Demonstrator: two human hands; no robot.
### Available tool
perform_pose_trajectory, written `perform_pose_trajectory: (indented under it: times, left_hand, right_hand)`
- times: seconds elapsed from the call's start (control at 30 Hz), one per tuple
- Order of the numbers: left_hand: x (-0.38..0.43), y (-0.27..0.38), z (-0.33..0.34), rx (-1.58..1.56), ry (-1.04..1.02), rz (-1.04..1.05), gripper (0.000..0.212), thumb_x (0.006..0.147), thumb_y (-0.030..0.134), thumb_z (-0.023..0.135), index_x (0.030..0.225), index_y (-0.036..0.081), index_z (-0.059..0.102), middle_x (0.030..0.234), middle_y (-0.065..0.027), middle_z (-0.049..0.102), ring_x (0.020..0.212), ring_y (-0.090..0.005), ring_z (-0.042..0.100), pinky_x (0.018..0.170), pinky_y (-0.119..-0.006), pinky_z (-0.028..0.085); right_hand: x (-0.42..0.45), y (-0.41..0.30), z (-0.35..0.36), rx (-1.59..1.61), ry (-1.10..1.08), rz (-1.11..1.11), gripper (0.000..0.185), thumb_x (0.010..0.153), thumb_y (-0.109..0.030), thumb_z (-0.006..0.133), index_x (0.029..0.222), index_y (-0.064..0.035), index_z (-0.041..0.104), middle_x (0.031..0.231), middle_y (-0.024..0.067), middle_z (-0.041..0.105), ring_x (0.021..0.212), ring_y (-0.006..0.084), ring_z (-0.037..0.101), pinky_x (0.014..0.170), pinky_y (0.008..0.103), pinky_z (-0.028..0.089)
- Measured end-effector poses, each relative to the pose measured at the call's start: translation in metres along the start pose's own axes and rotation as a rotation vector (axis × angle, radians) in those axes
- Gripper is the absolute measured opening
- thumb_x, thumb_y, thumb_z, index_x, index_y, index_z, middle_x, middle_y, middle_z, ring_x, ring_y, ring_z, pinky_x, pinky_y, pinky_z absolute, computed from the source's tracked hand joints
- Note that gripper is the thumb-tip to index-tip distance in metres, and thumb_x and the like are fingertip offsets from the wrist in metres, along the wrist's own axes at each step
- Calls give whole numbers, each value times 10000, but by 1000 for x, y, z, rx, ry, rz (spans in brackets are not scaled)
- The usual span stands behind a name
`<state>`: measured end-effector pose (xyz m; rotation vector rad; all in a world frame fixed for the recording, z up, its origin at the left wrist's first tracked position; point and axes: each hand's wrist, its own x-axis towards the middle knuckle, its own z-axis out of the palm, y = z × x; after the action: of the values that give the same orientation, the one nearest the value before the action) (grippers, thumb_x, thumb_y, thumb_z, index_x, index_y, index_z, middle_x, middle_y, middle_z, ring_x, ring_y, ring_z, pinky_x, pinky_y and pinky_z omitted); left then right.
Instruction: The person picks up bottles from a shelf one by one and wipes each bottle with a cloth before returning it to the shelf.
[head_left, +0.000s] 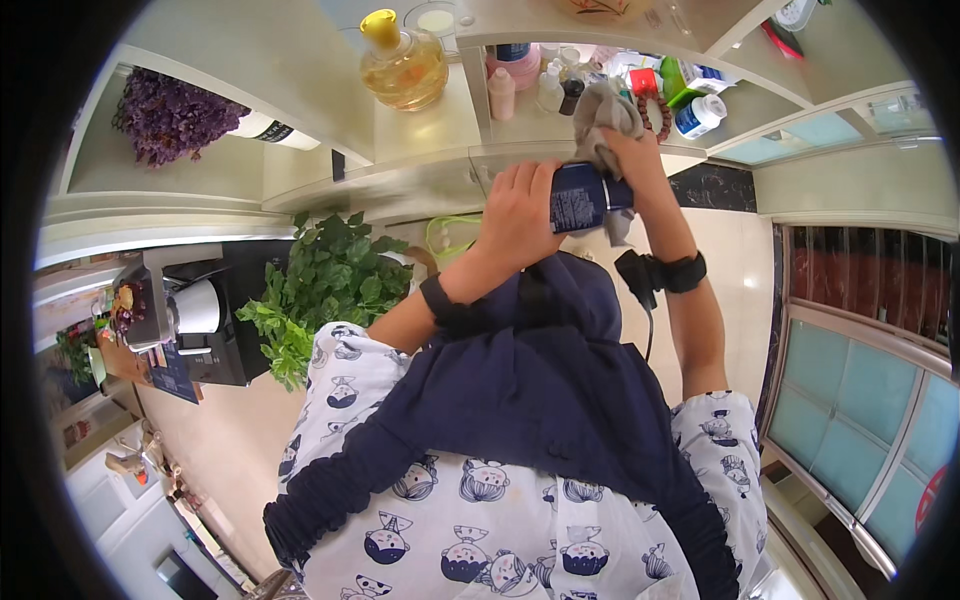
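Observation:
My left hand (519, 214) is closed around a dark blue container (576, 199) that bears pale writing and a silver band near one end. At the banded end, my right hand (634, 161) grips a grey-beige cloth (604, 112). Part of the cloth bunches above this hand and another part hangs below the container. The container is held lying roughly sideways, in front of the shelf edge. Both wrists carry black straps. The fingertips of my right hand are partly hidden by the cloth.
Just beyond my hands, a shelf holds a pink bottle (502, 94), a white-capped blue bottle (700, 116), a beaded bracelet (660, 120) and small bottles. A yellow-capped glass bottle (405, 71) stands left of them. Dried purple flowers (169, 116) and a leafy plant (337, 281) are further left.

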<state>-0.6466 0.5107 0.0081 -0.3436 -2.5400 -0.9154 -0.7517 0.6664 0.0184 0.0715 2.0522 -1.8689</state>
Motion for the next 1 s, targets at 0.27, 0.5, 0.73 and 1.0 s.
perform_pose_trajectory:
  times: [0.27,0.5,0.73,1.0]
  left_hand:
    - [8,-1,-16,-147,61,12,653,509,111,753,1088,37,460,973,-155,522,879,-347,523,756,-396,430]
    - [10,-7,-14,-65,-12,121,617,504,141,710,1060,29,468,934,-150,516,864,-335,512,766,-389,402]
    - [12,-11,-5,29,-55,334,612,500,179,709,1033,-10,476,941,-149,538,875,-322,531,771,-379,399]
    - [34,25,-26,-391,-84,248,665,474,176,751,1072,49,489,981,-129,561,885,-317,551,782,-367,412]
  right_hand:
    - [3,18,-52,785,-22,-62,347,865,-249,533,1160,-70,496,1072,54,564,1027,187,530,909,337,423]
    - [-81,-16,-2,494,218,-299,347,857,-222,578,1123,-17,492,999,56,564,888,159,573,760,289,483]
    - [-60,2,13,-598,223,-432,363,751,-239,630,1015,7,598,765,161,628,671,215,612,644,306,475]
    - [-35,3,-51,-355,-514,-274,258,817,-233,585,907,2,641,815,74,640,732,81,555,663,247,453]
